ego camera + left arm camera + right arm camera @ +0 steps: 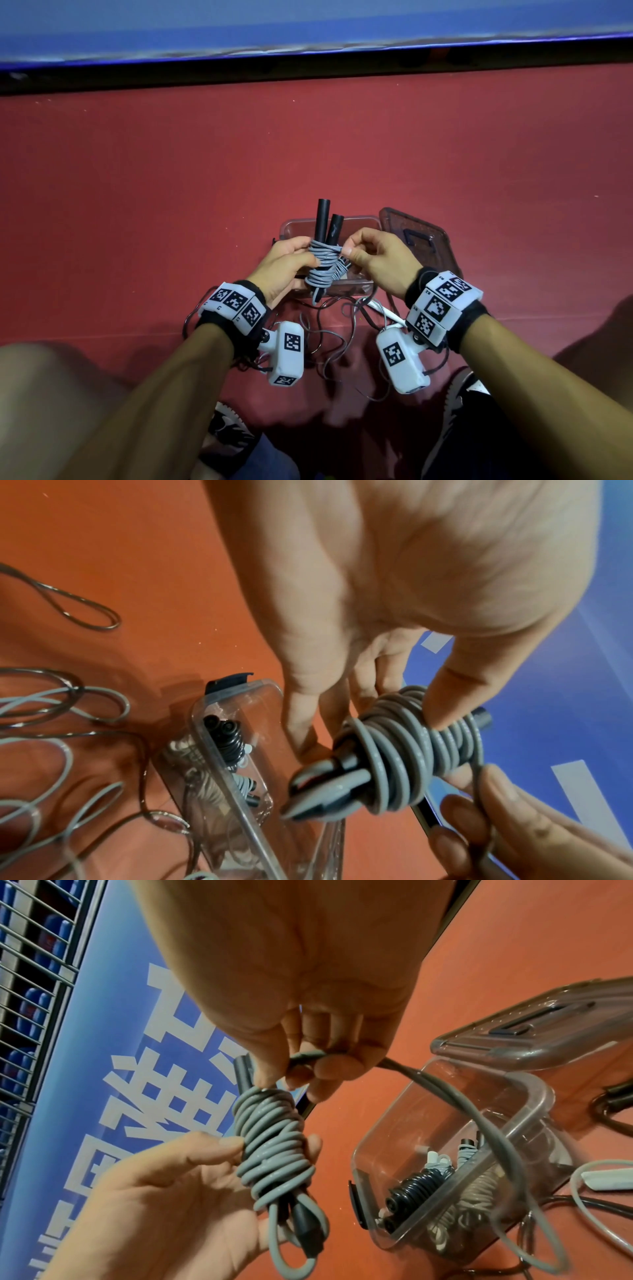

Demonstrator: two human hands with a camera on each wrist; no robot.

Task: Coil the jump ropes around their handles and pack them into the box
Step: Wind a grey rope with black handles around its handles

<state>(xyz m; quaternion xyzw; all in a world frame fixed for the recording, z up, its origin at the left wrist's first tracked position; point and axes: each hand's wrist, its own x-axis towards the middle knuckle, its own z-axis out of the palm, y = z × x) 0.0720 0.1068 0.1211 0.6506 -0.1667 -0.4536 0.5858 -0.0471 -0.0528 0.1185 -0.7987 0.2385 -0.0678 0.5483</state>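
left hand (pixel 287 262) grips grey jump rope (pixel 323 263) coil on black handles (pixel 323 219), above clear box (pixel 356 222) | right hand (pixel 371 253) pinches loose cord | keep tension, tuck end, then box

The left hand (pixel 284 263) grips two black handles (pixel 327 226) wrapped in grey rope (pixel 323 263); the right hand (pixel 373 257) pinches the rope above the clear box (pixel 363 222).
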